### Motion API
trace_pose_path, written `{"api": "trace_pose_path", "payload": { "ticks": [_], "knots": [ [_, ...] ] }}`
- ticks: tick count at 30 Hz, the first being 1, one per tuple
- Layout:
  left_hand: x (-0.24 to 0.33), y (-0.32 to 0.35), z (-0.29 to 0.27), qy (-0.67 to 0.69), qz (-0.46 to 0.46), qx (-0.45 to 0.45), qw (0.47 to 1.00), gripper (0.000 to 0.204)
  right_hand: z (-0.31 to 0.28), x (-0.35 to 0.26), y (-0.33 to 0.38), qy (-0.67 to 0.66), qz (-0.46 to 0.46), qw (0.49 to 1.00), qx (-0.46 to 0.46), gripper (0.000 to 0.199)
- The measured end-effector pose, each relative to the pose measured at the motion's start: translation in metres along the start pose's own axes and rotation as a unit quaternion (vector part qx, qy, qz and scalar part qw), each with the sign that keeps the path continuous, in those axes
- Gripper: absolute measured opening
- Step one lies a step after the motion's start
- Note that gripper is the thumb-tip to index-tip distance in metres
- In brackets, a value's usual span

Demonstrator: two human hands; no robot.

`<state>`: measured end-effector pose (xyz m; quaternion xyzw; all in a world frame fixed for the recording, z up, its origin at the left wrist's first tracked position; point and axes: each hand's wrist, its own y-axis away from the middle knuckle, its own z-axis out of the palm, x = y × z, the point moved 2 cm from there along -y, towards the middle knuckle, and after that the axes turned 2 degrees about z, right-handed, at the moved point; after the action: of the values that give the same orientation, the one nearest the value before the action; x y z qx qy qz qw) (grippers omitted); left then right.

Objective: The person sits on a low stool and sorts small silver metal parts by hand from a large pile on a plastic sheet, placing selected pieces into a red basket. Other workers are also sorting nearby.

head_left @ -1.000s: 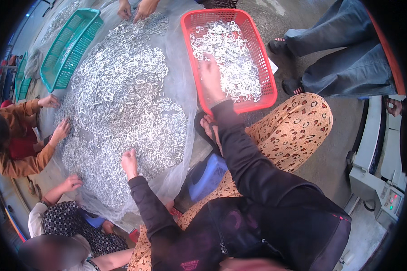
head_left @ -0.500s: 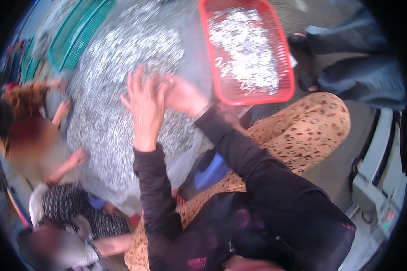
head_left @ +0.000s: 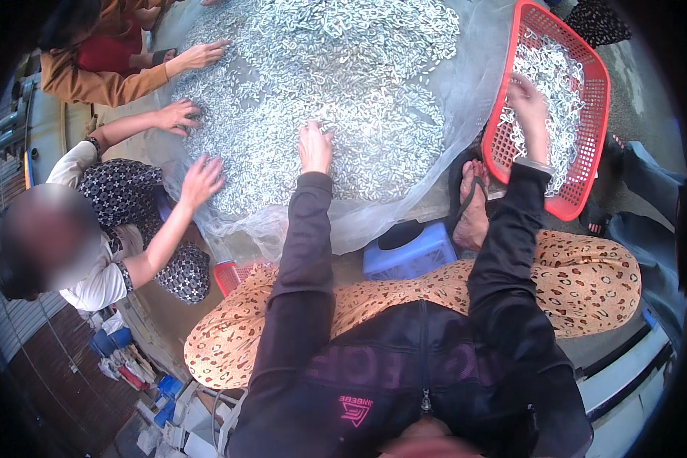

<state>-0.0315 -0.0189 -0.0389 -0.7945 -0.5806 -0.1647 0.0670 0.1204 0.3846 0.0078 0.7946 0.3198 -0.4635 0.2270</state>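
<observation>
In the head view, the left hand (head_left: 315,146) was on the pile (head_left: 359,99) of small white bits, fingers bent; I could not tell if it held one. The right hand (head_left: 528,101) was over the red basket (head_left: 498,145), fingers bent near the white loops (head_left: 565,84) in it; I could not tell if it gripped any. The pile lay on a thin sheet (head_left: 477,76). The sheet's wavy near edge came close to a blue stool (head_left: 408,267). A strip of sheet ran between pile and basket, and the two hands were well apart, with room between them. A bare foot (head_left: 473,217) was just beside the basket. Another person's hands (head_left: 201,182) were at the pile's left edge. The black jacket (head_left: 382,351) had small pink letters, a pink mark and big dark purple letters.
</observation>
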Motion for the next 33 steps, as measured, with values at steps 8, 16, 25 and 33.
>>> {"api": "trace_pose_path", "payload": {
  "ticks": [8, 16, 25, 33],
  "knots": [
    [-0.019, 0.014, -0.018, 0.316, -0.095, 0.037, 0.943, 0.015, 0.205, -0.063, 0.091, 0.293, -0.084, 0.942, -0.143, 0.042],
    [0.007, 0.003, -0.037, 0.702, -0.183, -0.149, 0.672, 0.025, 0.195, -0.067, 0.093, -0.049, 0.005, 0.985, -0.166, 0.018],
    [0.083, 0.007, -0.039, 0.312, -0.005, -0.221, 0.924, 0.028, 0.165, -0.07, 0.073, -0.316, 0.186, 0.899, -0.24, 0.02],
    [0.11, 0.018, -0.075, 0.18, 0.279, 0.047, 0.942, 0.012, 0.143, -0.082, 0.061, -0.357, 0.229, 0.861, -0.282, 0.016]
  ]
}}
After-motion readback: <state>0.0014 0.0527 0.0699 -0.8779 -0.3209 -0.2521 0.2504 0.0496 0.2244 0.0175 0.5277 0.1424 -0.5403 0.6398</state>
